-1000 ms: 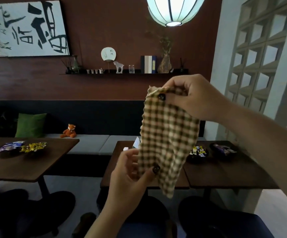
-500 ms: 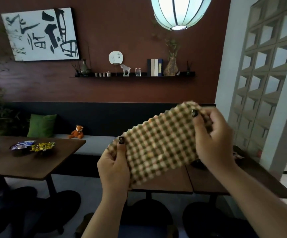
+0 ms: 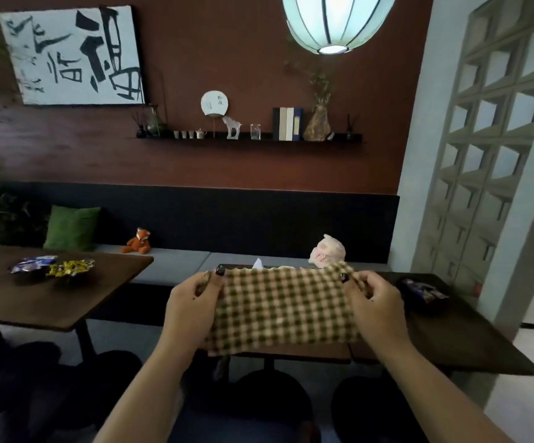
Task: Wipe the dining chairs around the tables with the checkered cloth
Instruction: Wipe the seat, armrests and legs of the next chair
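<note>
A brown and cream checkered cloth (image 3: pixel 283 306) is stretched flat and level in front of me, above the near edge of a dark wooden table (image 3: pixel 450 340). My left hand (image 3: pixel 189 310) pinches its left end and my right hand (image 3: pixel 375 306) pinches its right end, thumbs on top. Dark round chair seats (image 3: pixel 268 398) show below the table edge, and another dark seat (image 3: pixel 358 407) lies to the right under my right forearm. The cloth hides the middle of the table.
A second wooden table (image 3: pixel 51 298) at the left carries snack bowls (image 3: pixel 69 268). A grey bench (image 3: pixel 176 266) with a green cushion (image 3: pixel 72 228), a fox toy (image 3: pixel 137 241) and a pink plush (image 3: pixel 328 252) runs along the wall. A lantern (image 3: pixel 334 22) hangs overhead; a lattice wall (image 3: pixel 495 155) stands right.
The cloth went from hanging vertically, to tilted, to spread level. My right hand dropped and both hands moved apart to the cloth's ends. The view tilted so the pink plush appears.
</note>
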